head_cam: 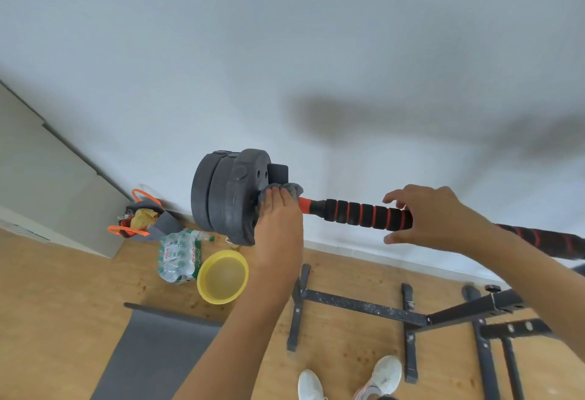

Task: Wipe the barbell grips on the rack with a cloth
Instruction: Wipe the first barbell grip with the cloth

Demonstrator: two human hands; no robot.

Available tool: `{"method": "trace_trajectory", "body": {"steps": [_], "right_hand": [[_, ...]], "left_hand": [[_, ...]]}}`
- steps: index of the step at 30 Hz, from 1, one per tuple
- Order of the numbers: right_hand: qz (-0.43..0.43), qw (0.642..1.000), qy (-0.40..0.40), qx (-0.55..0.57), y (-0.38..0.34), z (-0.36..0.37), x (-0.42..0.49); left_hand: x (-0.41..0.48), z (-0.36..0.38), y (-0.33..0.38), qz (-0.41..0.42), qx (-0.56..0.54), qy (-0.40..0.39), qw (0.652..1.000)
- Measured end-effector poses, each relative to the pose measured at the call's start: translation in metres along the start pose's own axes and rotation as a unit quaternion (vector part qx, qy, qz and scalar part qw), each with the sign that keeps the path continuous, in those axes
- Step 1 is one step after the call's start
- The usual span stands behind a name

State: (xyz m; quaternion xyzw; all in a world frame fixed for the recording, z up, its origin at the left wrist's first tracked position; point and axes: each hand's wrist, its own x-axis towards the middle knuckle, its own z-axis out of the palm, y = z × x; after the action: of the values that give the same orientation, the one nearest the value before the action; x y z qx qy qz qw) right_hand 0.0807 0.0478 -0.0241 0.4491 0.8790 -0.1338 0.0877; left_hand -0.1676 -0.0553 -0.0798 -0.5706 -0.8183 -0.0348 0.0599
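A barbell lies across the rack, with a black and orange striped foam grip [367, 214] and dark grey weight plates [228, 194] at its left end. A grey cloth [289, 190] is bunched on the bar right next to the plates. My left hand [278, 219] presses flat on the cloth with straight fingers. My right hand [433, 219] hovers around the right end of the foam grip, fingers spread and curved, apart from it as far as I can tell. A second striped grip [538, 236] runs off to the right behind my right wrist.
The black rack frame [364, 304] stands on the wooden floor below. A yellow basin [223, 276], a pack of water bottles [179, 257] and an orange-handled bag [142, 219] sit at the left by the wall. A grey mat [152, 352] lies at lower left. My white shoes [384, 374] show at the bottom.
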Motion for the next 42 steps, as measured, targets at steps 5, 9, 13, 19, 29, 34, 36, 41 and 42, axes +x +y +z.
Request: {"method": "trace_trajectory", "body": {"steps": [5,9,13,19,29,34,36,41,42], "right_hand": [[-0.025,0.979,0.125,-0.160,-0.005,0.028,-0.011],[-0.055,0.972,0.130,-0.189,-0.003,0.031,-0.006],[-0.077,0.984,0.096,-0.127,0.002,0.020,-0.004],[-0.047,0.994,-0.085,0.056,0.016,-0.006,0.012],[0.007,0.962,-0.189,0.195,0.029,-0.020,0.030],[0.011,0.963,-0.173,0.205,0.030,-0.016,0.027],[0.009,0.965,-0.167,0.202,0.030,-0.015,0.025],[0.012,0.966,-0.144,0.214,0.032,-0.012,0.022],[0.012,0.967,-0.140,0.212,0.032,-0.011,0.022]], "left_hand": [[-0.021,-0.001,0.044,0.042,0.002,-0.012,0.999],[-0.021,-0.004,0.054,0.061,-0.089,-0.020,0.994],[-0.026,-0.020,0.027,0.063,-0.112,0.020,0.992],[-0.009,-0.020,-0.026,0.011,-0.094,0.038,0.995],[-0.024,-0.011,0.056,0.088,-0.029,0.067,0.993],[-0.016,-0.020,0.016,0.060,-0.089,0.045,0.993],[-0.008,-0.020,-0.012,0.026,-0.071,0.035,0.996],[-0.008,-0.003,0.002,0.024,0.055,0.051,0.997],[-0.012,-0.002,0.015,0.018,0.080,0.034,0.996]]}}
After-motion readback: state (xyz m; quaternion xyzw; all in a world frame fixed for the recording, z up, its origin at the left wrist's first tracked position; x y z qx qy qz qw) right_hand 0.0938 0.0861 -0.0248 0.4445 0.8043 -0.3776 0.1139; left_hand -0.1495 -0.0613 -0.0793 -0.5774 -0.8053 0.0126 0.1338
